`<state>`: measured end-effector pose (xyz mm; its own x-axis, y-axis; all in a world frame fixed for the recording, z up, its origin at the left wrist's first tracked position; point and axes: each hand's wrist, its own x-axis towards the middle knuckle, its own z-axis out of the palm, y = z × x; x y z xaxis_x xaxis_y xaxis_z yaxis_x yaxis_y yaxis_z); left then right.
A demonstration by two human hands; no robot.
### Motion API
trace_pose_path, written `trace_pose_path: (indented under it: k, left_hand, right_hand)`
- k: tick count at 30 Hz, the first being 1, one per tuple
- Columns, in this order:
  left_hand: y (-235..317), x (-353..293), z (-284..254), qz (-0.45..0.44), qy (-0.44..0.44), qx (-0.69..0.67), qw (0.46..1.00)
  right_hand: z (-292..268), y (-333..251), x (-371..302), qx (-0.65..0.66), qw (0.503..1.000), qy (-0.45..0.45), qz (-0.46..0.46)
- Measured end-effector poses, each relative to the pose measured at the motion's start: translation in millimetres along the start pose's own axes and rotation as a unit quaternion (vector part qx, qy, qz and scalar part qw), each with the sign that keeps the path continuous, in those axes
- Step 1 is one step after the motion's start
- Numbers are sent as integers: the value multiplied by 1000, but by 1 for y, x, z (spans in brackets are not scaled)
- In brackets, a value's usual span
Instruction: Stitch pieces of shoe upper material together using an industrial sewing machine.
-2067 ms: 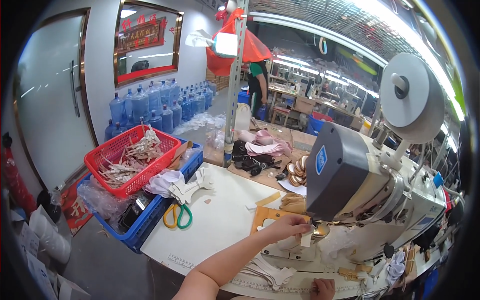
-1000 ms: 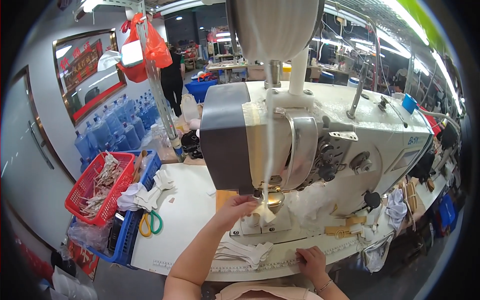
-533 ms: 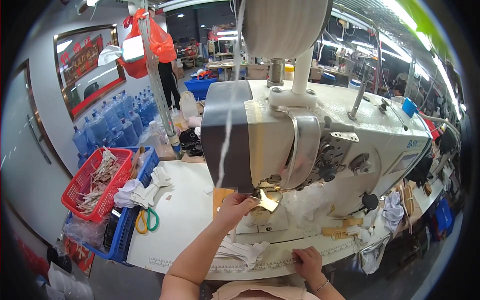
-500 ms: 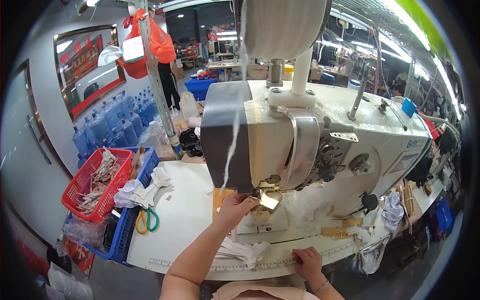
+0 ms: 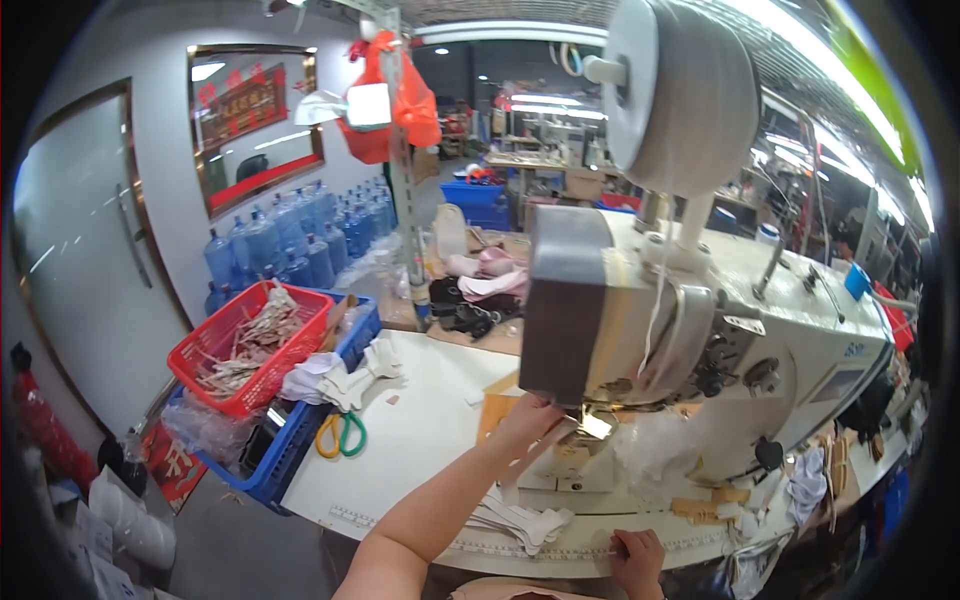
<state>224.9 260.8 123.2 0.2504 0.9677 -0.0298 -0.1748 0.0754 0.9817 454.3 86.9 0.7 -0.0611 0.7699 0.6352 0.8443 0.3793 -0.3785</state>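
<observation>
A large white sewing machine (image 5: 740, 310) with a dark grey front cover stands before me. My left hand (image 5: 533, 422) reaches up under its head, beside the lit needle area (image 5: 597, 425). Its fingers are pinched together there, and what they hold is hidden. Below that wrist, a small stack of white cut pieces (image 5: 525, 522) lies at the table's near edge. My right hand (image 5: 638, 560) rests at the front edge by the printed ruler strip (image 5: 590, 552), its fingers curled in with nothing visible in them. A big spool of white tape (image 5: 690, 100) sits above the machine.
At the left, a red basket (image 5: 196, 385) of scraps sits on a blue crate (image 5: 262, 490). Scissors (image 5: 341, 436) with yellow and green handles and more white pieces (image 5: 365, 375) lie beside it on the white table (image 5: 430, 365). Yellowish scraps (image 5: 705, 507) lie right of the machine.
The whole view has swung left, so the machine and both hands appear farther right. My left hand stays at the needle area, and my right hand stays at the table edge.
</observation>
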Motion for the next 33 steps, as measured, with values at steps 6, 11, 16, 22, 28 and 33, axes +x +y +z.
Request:
trace_pose_path:
  k: [6, 11, 16, 22, 28, 33]
  left_hand:
    - [-12, -3, -7, -17, -35, -64, 997]
    - [-15, 0, -6, 16, -63, -88, 994]
    - [-15, 5, -13, 14, -125, -78, 989]
    - [-25, 15, -10, 14, -159, -112, 981]
    - [-27, 15, -2, 41, -141, -132, 980]
    - [-18, 4, -8, 25, -129, -79, 988]
  right_hand:
    - [3, 16, -11, -19, 995, -96, -19]
    - [3, 17, -10, -2, 996, -88, -19]
    - [11, 30, -21, -35, 995, -95, -24]
    - [6, 22, -12, -51, 986, -157, 11]
    - [4, 19, -9, -53, 986, -158, 19]
    - [6, 21, -8, -15, 989, -144, -19]
